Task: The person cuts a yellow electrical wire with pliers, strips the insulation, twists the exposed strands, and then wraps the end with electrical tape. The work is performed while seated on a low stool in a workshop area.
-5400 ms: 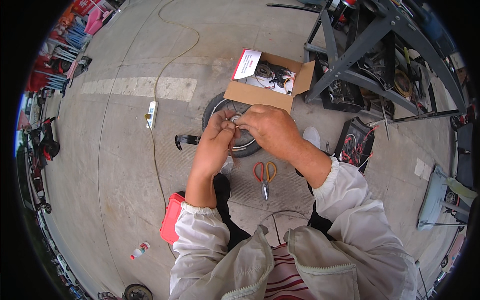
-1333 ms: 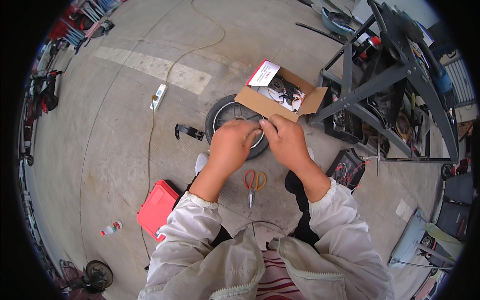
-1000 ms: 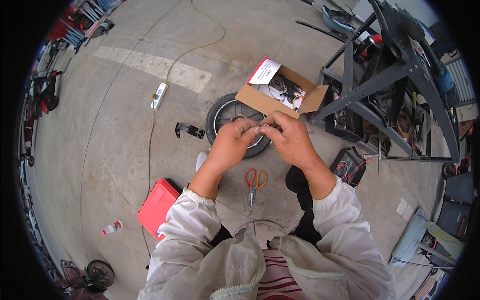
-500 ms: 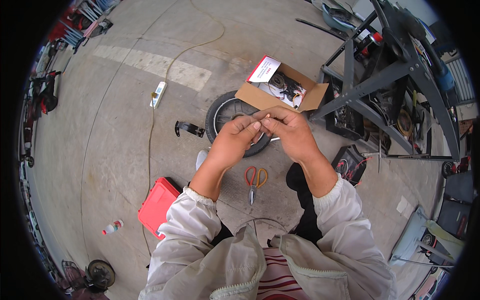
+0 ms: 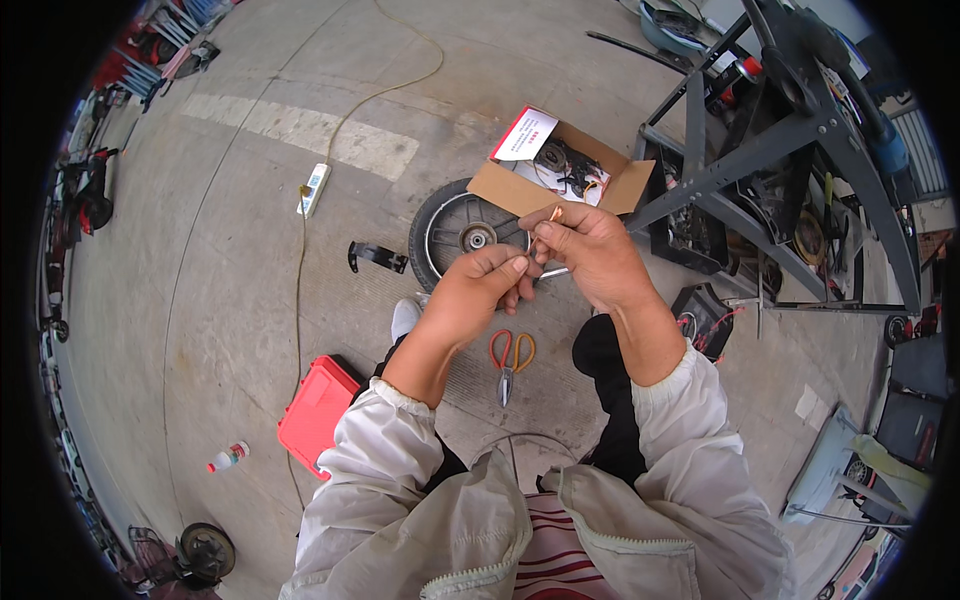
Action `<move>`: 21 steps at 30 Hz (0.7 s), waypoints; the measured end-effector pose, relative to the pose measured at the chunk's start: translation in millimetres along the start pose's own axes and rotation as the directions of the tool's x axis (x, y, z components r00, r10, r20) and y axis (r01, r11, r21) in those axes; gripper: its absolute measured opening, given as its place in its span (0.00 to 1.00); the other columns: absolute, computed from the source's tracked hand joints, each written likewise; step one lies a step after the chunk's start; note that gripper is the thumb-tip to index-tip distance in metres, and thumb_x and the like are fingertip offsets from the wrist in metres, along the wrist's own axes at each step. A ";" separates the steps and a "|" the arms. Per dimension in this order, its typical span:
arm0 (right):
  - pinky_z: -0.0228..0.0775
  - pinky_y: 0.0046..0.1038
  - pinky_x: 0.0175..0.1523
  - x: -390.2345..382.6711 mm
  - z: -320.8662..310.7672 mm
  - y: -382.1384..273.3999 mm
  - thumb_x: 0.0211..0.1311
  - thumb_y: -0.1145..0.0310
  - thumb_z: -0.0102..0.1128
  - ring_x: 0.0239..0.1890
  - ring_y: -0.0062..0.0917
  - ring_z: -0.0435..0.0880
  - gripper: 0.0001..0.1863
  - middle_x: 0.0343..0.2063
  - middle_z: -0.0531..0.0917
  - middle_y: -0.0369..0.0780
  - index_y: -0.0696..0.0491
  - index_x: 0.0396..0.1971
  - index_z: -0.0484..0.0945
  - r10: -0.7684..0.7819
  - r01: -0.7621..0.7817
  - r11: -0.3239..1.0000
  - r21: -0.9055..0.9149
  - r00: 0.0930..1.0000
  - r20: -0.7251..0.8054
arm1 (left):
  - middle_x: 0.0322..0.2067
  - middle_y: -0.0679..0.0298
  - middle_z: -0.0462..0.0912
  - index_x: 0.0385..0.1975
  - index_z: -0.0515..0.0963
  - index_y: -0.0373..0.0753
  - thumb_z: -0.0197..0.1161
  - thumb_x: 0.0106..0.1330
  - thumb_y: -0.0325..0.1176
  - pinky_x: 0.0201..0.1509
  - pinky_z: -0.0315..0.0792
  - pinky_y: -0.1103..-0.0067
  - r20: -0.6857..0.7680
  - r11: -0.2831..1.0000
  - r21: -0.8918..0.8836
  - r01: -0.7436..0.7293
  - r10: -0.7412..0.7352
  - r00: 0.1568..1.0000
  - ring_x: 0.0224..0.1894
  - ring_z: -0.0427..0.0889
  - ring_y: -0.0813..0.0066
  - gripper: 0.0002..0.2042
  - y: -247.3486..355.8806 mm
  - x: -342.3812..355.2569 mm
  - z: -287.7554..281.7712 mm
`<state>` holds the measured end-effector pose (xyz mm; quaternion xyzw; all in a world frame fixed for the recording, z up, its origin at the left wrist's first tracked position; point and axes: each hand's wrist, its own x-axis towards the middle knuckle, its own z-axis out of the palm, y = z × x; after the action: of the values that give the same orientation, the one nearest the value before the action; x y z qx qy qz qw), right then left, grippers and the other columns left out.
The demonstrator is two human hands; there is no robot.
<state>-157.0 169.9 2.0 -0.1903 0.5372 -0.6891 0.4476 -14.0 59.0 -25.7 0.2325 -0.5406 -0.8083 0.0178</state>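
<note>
Both hands are raised in front of me over a wheel with a black tyre (image 5: pixel 428 215), their fingertips close together. A thin copper-coloured strand, like bare wire (image 5: pixel 556 213), pokes up from the pinched fingers of my right hand (image 5: pixel 598 258). Its lower part runs down toward my left hand (image 5: pixel 478 288), whose thumb and forefinger are pressed together at its end. My fingers hide much of it. On the floor below lie scissors (image 5: pixel 510 367) with one red and one orange handle, blades toward me.
Beyond the wheel sits an open cardboard box (image 5: pixel 510 190) with wired parts. A dark metal rack (image 5: pixel 740 165) stands at right. To the left are a black bracket (image 5: pixel 377 257), a white power strip (image 5: pixel 314 190) with its cable, a red case (image 5: pixel 318 405) and a bottle (image 5: pixel 229 457).
My hands have drawn slightly apart, the right one moving right and the left one a little down. More of the copper-coloured strand and the wheel's hub now show.
</note>
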 end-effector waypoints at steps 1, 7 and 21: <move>0.68 0.17 0.30 -0.1 -3.4 0.2 0.64 0.70 0.66 0.23 0.14 0.73 0.08 0.25 0.78 0.33 0.59 0.32 0.80 0.006 -0.006 1.000 -0.021 1.000 0.022 | 0.30 0.66 0.82 0.39 0.81 0.32 0.55 0.75 0.35 0.38 0.70 0.84 0.007 0.999 -0.031 0.010 -0.009 1.000 0.30 0.74 0.83 0.12 1.2 -0.9 1.7; 0.69 0.17 0.32 2.9 -10.6 11.1 0.65 0.70 0.65 0.25 0.14 0.75 0.08 0.27 0.80 0.34 0.60 0.31 0.80 -0.078 0.070 0.991 -0.117 0.995 -0.067 | 0.37 0.63 0.85 0.42 0.82 0.30 0.58 0.73 0.32 0.47 0.73 0.82 -0.007 0.990 0.121 -0.073 0.075 0.997 0.38 0.79 0.79 0.11 -5.3 3.3 2.9; 0.70 0.21 0.32 9.9 -21.5 13.7 0.66 0.67 0.65 0.25 0.15 0.75 0.09 0.25 0.79 0.34 0.55 0.29 0.77 -0.115 0.124 0.990 0.067 0.985 -0.129 | 0.36 0.62 0.86 0.41 0.83 0.30 0.59 0.72 0.32 0.48 0.74 0.79 -0.016 0.993 0.118 -0.016 0.018 1.000 0.40 0.81 0.76 0.11 -6.4 -5.7 2.7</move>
<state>-172.5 173.7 -20.2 -0.1620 0.5253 -0.7450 0.3779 -8.6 65.7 -28.5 0.2354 -0.5892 -0.7728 0.0156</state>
